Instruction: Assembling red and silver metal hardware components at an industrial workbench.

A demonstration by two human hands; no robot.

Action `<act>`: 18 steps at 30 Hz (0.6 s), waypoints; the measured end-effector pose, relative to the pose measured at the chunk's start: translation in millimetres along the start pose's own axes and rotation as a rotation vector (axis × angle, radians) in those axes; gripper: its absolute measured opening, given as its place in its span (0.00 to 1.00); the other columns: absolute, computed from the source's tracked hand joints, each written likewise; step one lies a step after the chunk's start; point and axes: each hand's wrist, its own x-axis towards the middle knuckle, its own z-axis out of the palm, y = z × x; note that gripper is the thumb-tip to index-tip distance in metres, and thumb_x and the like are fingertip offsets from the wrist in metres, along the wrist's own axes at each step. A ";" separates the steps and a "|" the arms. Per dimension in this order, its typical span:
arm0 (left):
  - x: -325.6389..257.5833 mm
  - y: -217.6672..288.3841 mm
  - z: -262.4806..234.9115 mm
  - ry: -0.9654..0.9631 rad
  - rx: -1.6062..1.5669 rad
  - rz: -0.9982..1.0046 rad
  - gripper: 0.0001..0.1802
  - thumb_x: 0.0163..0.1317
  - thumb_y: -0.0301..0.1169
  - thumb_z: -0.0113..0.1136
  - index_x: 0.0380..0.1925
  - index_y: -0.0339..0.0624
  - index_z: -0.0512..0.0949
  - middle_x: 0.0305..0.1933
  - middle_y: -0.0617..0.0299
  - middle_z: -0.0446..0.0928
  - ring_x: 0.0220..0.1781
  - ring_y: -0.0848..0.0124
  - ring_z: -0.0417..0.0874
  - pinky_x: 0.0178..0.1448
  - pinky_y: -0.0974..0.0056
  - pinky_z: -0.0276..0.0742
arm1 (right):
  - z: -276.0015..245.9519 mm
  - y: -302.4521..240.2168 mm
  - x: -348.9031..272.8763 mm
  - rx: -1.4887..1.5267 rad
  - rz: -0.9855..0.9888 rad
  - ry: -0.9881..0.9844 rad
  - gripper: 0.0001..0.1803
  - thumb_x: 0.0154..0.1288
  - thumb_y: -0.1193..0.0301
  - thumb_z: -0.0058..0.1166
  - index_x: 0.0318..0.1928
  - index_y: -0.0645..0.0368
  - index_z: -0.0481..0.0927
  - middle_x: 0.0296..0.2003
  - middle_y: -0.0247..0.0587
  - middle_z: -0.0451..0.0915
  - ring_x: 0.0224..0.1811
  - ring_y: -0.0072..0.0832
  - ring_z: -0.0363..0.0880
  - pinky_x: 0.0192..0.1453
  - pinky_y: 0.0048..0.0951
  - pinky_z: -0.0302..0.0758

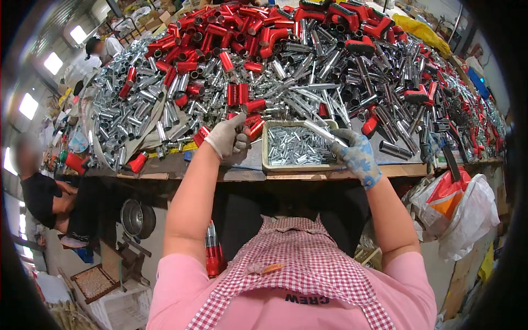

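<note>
My right hand (357, 157), in a white glove with blue patches, is closed round one end of a slim, shiny metal tube (318, 131). The tube slants up and left over the right part of a pale shallow tray (302, 167). Small silvery metal pins (297, 144) lie loose in the tray. Left of the tray is my left hand (225, 137), in a whitish glove, with its fingers curled in. Whatever it may hold is hidden by the fingers. Short red tubes (256, 129) lie beside its fingertips.
A large heap of chrome tubes (132, 115) and red tubes (214, 33) covers the bench behind the tray. A white plastic bag (473, 214) hangs at the right. Another person (49, 192) sits at the left, near a metal bowl (137, 218) and a stool (94, 283).
</note>
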 end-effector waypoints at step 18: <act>9.2 -11.7 51.4 -0.403 0.135 0.649 0.16 0.75 0.39 0.46 0.39 0.34 0.73 0.30 0.59 0.74 0.27 0.71 0.75 0.32 0.65 0.73 | 33.4 -22.6 22.2 0.974 0.256 -0.104 0.19 0.72 0.58 0.50 0.53 0.59 0.75 0.47 0.44 0.81 0.38 0.30 0.83 0.33 0.23 0.81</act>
